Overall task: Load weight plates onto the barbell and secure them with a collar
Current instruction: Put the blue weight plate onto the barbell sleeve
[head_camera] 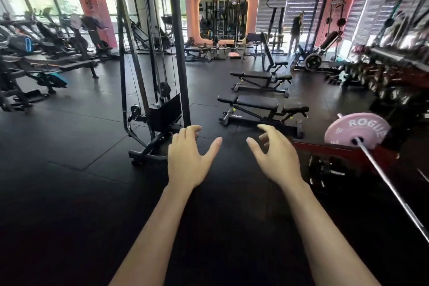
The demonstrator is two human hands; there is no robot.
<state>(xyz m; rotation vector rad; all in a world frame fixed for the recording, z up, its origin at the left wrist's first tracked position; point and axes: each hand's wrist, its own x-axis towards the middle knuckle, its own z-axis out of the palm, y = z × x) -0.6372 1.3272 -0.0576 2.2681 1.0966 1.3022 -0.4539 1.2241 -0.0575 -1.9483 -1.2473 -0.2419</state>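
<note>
left hand (188, 160) loosely spread, right hand (276, 158) likewise, both empty

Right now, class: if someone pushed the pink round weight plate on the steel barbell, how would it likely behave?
The pink round weight plate looks thick and solid, so probably heavy. Being round on the steel barbell, bar and plate may roll together if pushed. No collar is visible, so it might slide along the sleeve. Both hands, left hand and right hand, hold nothing.

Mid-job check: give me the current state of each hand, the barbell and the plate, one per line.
left hand: open, fingers loosely curled, holding nothing
right hand: open, fingers loosely curled, holding nothing
barbell: untouched, off to the right
pink plate: already on the barbell's far end
collar: none that I can make out
</note>
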